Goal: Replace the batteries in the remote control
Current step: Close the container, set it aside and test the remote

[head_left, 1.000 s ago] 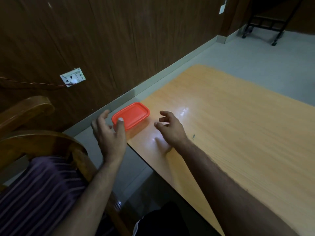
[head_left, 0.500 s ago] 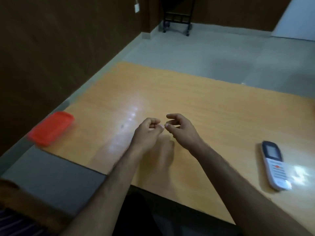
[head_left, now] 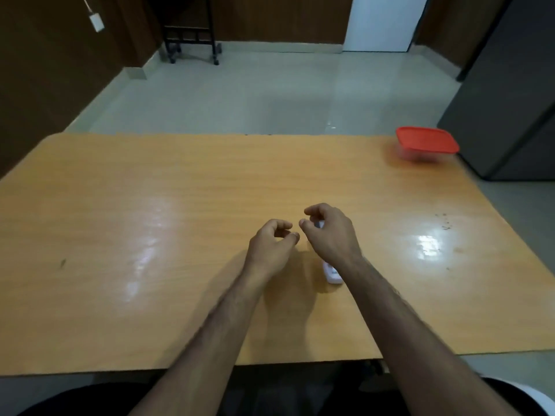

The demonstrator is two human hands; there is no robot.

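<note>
Two bare forearms are stretched over a wooden table (head_left: 150, 205), the hands held close together above its middle. The left hand (head_left: 270, 244) is loosely curled, thumb and fingertips nearly meeting, with nothing seen inside it. The right hand (head_left: 330, 232) is arched, fingers bent downward, over the remote (head_left: 332, 273), which lies flat on the table and is mostly hidden beneath the hand and wrist; only its white near end and a sliver by the fingers are shown. Whether the remote is gripped or merely covered cannot be told. A clear box with a red lid (head_left: 426, 142) is seen at the far right corner, well apart from the hands.
</note>
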